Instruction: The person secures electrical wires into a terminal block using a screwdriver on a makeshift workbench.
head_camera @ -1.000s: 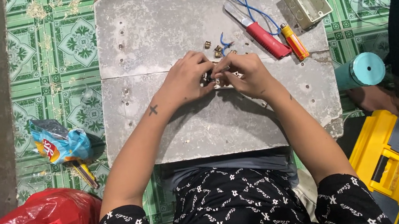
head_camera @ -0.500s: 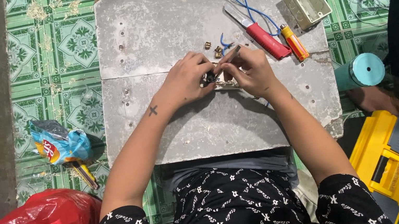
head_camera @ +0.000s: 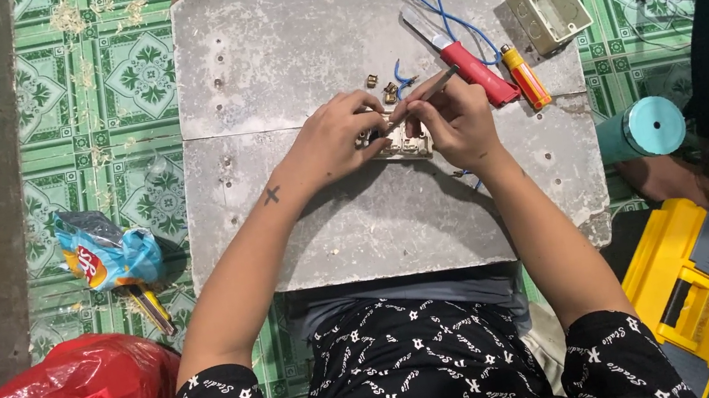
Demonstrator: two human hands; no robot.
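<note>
Switch module [head_camera: 402, 140], small and white, sits at the slab's [head_camera: 333, 240] centre, pinched in the left hand [head_camera: 332, 141]. Since a moment ago the right hand [head_camera: 455, 118], fingers closed on a thin tool [head_camera: 431, 86], has tilted it toward two o'clock, its tip meeting the module; brass screws [head_camera: 382, 87] lie at twelve.

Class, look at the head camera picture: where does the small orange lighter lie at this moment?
The small orange lighter lies on the grey stone slab toward its far right, between the red-handled screwdriver and the open beige plastic box.
</note>
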